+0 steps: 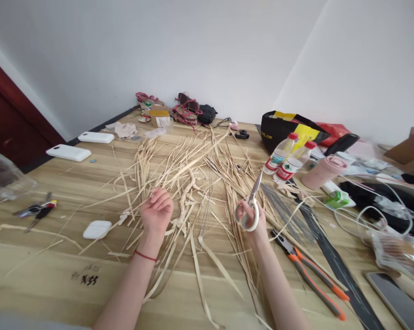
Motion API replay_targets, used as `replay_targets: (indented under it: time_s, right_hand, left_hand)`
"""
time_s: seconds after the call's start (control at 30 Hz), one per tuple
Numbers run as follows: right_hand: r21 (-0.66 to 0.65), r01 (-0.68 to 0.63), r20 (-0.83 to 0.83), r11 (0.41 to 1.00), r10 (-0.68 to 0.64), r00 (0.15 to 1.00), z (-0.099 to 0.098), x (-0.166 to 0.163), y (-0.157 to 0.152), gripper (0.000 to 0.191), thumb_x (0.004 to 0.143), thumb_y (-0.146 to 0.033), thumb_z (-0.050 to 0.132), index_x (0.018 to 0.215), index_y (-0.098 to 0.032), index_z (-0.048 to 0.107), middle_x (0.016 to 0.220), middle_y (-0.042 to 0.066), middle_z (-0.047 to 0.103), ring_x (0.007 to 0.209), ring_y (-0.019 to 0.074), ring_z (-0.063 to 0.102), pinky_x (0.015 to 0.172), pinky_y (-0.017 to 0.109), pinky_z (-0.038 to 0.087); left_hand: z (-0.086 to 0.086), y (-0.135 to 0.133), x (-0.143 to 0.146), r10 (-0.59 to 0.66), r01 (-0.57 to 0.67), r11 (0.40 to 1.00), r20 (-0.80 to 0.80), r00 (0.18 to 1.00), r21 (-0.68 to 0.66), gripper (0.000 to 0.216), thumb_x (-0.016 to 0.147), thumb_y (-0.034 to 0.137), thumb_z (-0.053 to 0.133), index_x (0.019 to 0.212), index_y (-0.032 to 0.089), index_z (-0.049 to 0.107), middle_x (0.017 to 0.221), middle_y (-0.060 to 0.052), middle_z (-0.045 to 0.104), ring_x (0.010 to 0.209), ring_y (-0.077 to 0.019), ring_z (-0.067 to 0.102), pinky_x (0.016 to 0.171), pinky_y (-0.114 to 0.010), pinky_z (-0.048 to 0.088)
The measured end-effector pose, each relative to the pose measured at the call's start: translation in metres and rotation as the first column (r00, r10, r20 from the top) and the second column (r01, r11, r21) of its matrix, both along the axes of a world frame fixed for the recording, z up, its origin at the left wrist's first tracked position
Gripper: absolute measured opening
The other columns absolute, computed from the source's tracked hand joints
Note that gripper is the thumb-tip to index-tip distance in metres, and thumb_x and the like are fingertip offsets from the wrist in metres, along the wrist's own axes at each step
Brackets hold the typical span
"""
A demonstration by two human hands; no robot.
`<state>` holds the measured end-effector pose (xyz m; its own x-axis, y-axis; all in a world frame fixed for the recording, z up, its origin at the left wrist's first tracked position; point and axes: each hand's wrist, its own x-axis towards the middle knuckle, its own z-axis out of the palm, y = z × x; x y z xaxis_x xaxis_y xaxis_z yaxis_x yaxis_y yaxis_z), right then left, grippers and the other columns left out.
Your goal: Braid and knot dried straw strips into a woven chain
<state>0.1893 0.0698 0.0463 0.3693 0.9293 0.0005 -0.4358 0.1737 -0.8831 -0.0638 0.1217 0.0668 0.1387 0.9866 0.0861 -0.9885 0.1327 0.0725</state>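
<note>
Just right of my curled left hand (157, 209), a knotted strip (184, 201) points away. I can't tell if that hand holds anything; my right hand (259, 225) grips scissors (252, 197).

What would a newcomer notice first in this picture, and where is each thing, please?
The eye would probably fall first on the tangle of pale strips spread over the middle of the table. Next come the white-handled scissors, held upward in the right hand. To the right of that hand lie orange-handled pliers, with two red-capped bottles standing farther back.
</note>
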Motion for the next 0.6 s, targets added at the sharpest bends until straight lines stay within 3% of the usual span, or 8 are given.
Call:
replay_targets:
  time_s: [0.13, 0.23, 0.3, 0.4, 0.5, 0.6]
  right_hand:
    - [0.023, -0.081, 0.019, 0.996, 0.08, 0.997, -0.001, -0.002, -0.003, 0.027, 0.071, -0.036, 0.065, 0.091, -0.022, 0.052, 0.071, -0.001, 0.059, 0.046, 0.0098, 0.047, 0.04, 0.023, 0.034]
    - [0.059, -0.146, 0.051, 0.988, 0.143, 0.988, -0.001, -0.006, -0.005, 0.024, 0.075, -0.041, 0.06, 0.089, -0.023, 0.051, 0.062, -0.003, 0.054, 0.044, 0.0098, 0.043, 0.039, 0.023, 0.033]
    - [0.098, -0.199, 0.054, 0.975, 0.194, 0.979, 0.0, -0.008, -0.005, 0.026, 0.076, -0.046, 0.056, 0.088, -0.023, 0.051, 0.058, -0.004, 0.049, 0.044, 0.0102, 0.042, 0.04, 0.024, 0.034]
    - [0.113, -0.23, 0.038, 0.967, 0.227, 0.973, 0.002, -0.009, -0.004, 0.03, 0.077, -0.051, 0.053, 0.088, -0.023, 0.05, 0.058, -0.003, 0.048, 0.046, 0.0109, 0.044, 0.042, 0.025, 0.037]
    - [0.061, -0.154, 0.061, 0.986, 0.15, 0.987, -0.001, -0.007, -0.003, 0.032, 0.075, -0.052, 0.056, 0.086, -0.022, 0.051, 0.053, -0.005, 0.046, 0.04, 0.0093, 0.041, 0.036, 0.023, 0.033]
    - [0.03, -0.06, 0.11, 0.998, 0.056, 0.992, -0.005, -0.004, -0.002, 0.032, 0.073, -0.05, 0.06, 0.086, -0.022, 0.053, 0.049, -0.007, 0.045, 0.034, 0.0077, 0.038, 0.031, 0.02, 0.028]
  left_hand:
    - [-0.003, 0.009, 0.001, 0.042, -0.047, 0.98, -0.033, 0.999, -0.195, 0.024, 0.088, 0.01, 0.03, 0.105, 0.01, 0.048, 0.078, -0.006, 0.058, 0.053, -0.0046, 0.051, 0.051, -0.014, 0.046]
    - [-0.005, 0.011, 0.005, -0.028, 0.01, 0.958, -0.061, 0.998, -0.287, 0.031, 0.092, 0.024, 0.032, 0.117, 0.008, 0.042, 0.094, -0.013, 0.06, 0.058, -0.0075, 0.053, 0.053, -0.019, 0.049]
    - [-0.003, 0.01, 0.007, -0.092, 0.064, 0.95, -0.077, 0.993, -0.305, 0.036, 0.092, 0.027, 0.035, 0.121, 0.007, 0.04, 0.095, -0.013, 0.06, 0.057, -0.0075, 0.052, 0.052, -0.019, 0.049]
    - [0.002, 0.006, 0.008, -0.191, 0.139, 0.952, -0.172, 0.966, -0.274, 0.037, 0.09, 0.024, 0.037, 0.122, 0.007, 0.043, 0.086, -0.009, 0.062, 0.055, -0.0067, 0.05, 0.05, -0.017, 0.047]
    - [0.006, 0.003, 0.011, -0.23, 0.182, 0.968, -0.318, 0.92, -0.173, 0.033, 0.088, 0.023, 0.042, 0.116, 0.008, 0.051, 0.078, -0.005, 0.06, 0.053, -0.006, 0.048, 0.049, -0.017, 0.045]
    - [0.005, -0.004, 0.018, -0.226, 0.242, 0.969, -0.556, 0.8, -0.045, 0.025, 0.086, 0.026, 0.047, 0.1, 0.009, 0.06, 0.071, -0.004, 0.058, 0.052, -0.0068, 0.049, 0.048, -0.018, 0.042]
